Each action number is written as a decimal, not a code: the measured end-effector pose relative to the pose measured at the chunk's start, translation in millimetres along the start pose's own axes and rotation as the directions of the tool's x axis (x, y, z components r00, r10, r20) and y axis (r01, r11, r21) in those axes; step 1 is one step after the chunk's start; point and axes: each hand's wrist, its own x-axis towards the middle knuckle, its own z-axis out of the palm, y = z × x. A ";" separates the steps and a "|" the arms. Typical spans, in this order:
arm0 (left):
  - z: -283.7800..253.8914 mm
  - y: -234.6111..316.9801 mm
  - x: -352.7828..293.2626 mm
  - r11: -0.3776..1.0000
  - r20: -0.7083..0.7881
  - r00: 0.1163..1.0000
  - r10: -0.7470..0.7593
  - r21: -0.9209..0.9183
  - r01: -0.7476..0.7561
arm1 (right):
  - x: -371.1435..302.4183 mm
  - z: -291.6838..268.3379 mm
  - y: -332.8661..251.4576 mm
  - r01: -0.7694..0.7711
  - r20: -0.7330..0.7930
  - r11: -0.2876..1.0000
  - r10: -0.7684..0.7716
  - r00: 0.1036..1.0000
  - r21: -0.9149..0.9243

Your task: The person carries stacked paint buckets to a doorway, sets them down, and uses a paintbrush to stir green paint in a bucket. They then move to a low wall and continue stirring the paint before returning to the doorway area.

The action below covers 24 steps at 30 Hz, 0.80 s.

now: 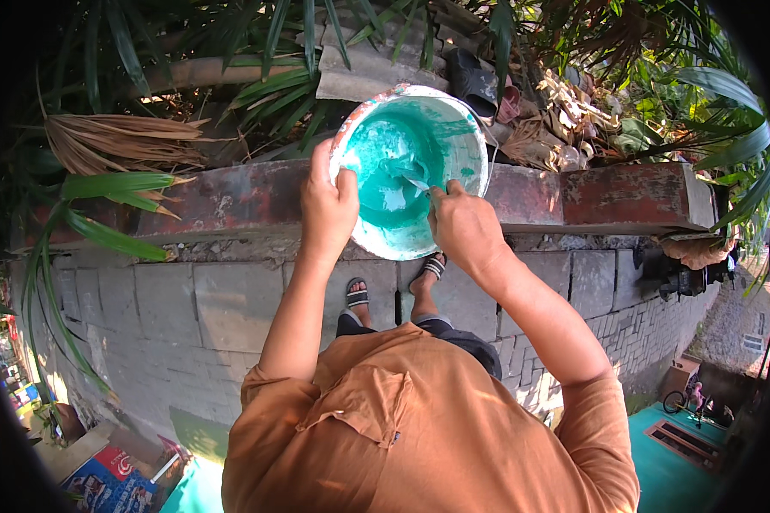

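A white paint bucket [464, 128] with turquoise paint [389, 141] inside is tilted so that its mouth faces me. My left hand [328, 201] is closed on the bucket's left rim, the thumb over the edge. My right hand [469, 224] grips a scraper-like tool [416, 181] by its handle, at the lower right of the mouth. The tool's flat end reaches into the paint and is partly coated, so its exact shape is hard to make out. Paint smears cover the bucket's inner wall, and reddish stains mark its upper left rim.
Behind the bucket runs a low wall with worn red paint [620, 195]. Leafy plants [115, 184], dry leaves [565, 120] and a dark pot [472, 81] lie beyond it. I stand in striped sandals [357, 292] on grey paving slabs [239, 299]. A bicycle [689, 400] is far off at right.
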 end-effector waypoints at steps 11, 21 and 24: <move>4.4 -4.3 -2.8 0.996 -0.050 0.995 0.085 0.003 -0.085 | -5.9 -16.8 -24.7 -0.074 0.047 0.929 0.061 0.997 0.362; 3.7 -6.7 0.5 0.997 -0.038 0.997 0.072 -0.024 -0.073 | 5.7 -3.5 31.6 -0.027 0.024 0.990 0.024 0.999 0.135; 3.9 -8.0 0.7 0.998 -0.046 0.997 0.064 0.005 -0.064 | 15.1 -7.5 34.9 0.023 -0.064 0.998 -0.019 0.998 0.057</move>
